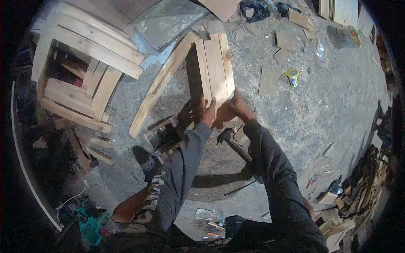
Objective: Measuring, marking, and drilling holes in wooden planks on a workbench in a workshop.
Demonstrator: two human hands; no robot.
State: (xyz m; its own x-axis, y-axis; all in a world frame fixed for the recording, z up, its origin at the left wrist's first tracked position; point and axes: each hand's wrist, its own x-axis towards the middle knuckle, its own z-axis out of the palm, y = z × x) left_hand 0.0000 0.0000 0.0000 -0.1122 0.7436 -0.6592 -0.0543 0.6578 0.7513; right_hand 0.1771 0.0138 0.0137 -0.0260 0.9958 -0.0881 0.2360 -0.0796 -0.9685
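A bundle of pale wooden boards (215,67), laid side by side, points away from me in the middle of the head view. My left hand (206,112) is closed around the near left edge, its thumb on top. On the near right edge, my right hand (241,108) grips the same boards. Below the hands, a dark hammer (233,143) lies on the floor by my right forearm. A longer loose plank (162,86) runs slantwise to the left, its far end close to the boards' far end.
A stack of wooden boards (93,40) fills the upper left. Right of centre, a yellow tape measure (292,77) lies on the concrete floor (329,109) near a flat brown piece (268,81). At lower left sits a teal power tool (90,227); wood scraps (337,227) pile up at lower right.
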